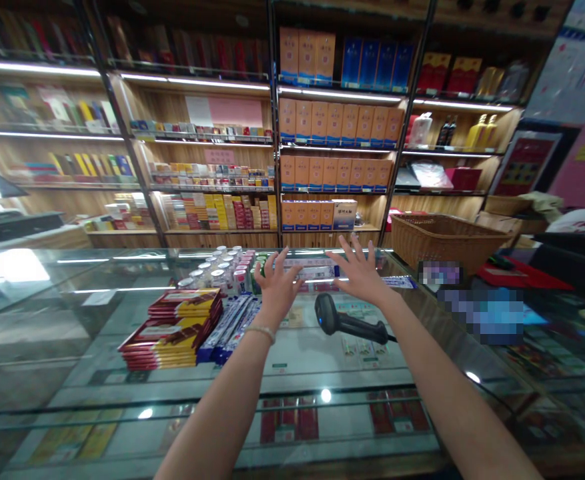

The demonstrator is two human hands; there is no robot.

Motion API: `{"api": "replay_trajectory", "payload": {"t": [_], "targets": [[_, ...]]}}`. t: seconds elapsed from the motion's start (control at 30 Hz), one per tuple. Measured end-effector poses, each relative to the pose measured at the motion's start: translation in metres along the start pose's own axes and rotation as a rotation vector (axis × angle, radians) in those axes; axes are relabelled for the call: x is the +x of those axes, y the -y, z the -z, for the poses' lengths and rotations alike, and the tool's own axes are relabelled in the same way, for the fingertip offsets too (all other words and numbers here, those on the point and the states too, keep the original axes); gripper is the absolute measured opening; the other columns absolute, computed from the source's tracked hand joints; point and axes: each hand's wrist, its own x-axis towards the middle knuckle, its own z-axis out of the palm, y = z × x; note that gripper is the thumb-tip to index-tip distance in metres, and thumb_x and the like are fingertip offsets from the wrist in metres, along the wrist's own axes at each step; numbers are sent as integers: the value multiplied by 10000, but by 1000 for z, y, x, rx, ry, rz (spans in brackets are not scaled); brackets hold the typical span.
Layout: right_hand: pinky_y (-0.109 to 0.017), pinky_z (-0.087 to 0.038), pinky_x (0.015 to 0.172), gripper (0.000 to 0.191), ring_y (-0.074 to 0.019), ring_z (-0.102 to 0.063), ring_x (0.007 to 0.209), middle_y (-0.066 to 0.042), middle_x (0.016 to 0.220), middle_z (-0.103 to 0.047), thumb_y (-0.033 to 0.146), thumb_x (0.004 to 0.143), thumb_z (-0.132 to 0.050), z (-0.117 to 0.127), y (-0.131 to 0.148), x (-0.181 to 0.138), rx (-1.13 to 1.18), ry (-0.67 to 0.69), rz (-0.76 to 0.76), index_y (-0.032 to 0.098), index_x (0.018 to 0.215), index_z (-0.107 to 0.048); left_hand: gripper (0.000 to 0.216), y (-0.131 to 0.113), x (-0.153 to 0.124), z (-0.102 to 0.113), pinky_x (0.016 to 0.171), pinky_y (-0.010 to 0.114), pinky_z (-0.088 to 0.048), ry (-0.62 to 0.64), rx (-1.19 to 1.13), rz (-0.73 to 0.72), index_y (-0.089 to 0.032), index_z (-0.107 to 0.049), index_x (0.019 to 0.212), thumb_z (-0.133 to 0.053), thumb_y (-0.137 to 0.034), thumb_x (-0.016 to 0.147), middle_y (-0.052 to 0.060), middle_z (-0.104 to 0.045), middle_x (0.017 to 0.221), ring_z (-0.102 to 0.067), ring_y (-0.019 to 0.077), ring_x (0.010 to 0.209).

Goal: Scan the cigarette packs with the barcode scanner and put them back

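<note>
My left hand is over the glass counter with its fingers spread, and nothing shows in it. Level with it on the right, my right hand is also spread and holds nothing visible. Between the two lies a white and purple wrapped stick; whether fingertips touch it I cannot tell. Just left of my left wrist is a pile of blue wrapped sticks, beside stacked red and yellow chocolate bars. Rows of small clear tubs with white lids stand behind them. Under my right hand rests a black barcode scanner.
A wicker basket sits at the counter's right end, near a red sheet. Another purple wrapped stick lies right of my right hand. Across the glass counter, shelves hold orange boxes and cigarette packs.
</note>
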Motion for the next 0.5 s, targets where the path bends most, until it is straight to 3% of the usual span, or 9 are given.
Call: {"api": "replay_trajectory", "payload": {"t": [0.23,0.5], "targets": [[-657,-12,1239,486,-331,-95,1592,-109,1713,-223,341,903,-644,-23,-8,-13,0,-112,-49,260,1373,-553,286,1,1,-1,1199,664,-131,1,20,-18,-364,-739,1114,-766,-332,831,43,-455,1610,-373,365,1461],[-623,-94,1225,319,-319,-257,1538,-106,1629,-407,286,901,-651,-42,-1,-15,18,-261,-2,275,1219,-634,330,-5,0,2,1187,661,-152,5,43,-81,-359,-723,1138,-797,-336,817,42,-448,1618,-378,369,1467]]}}
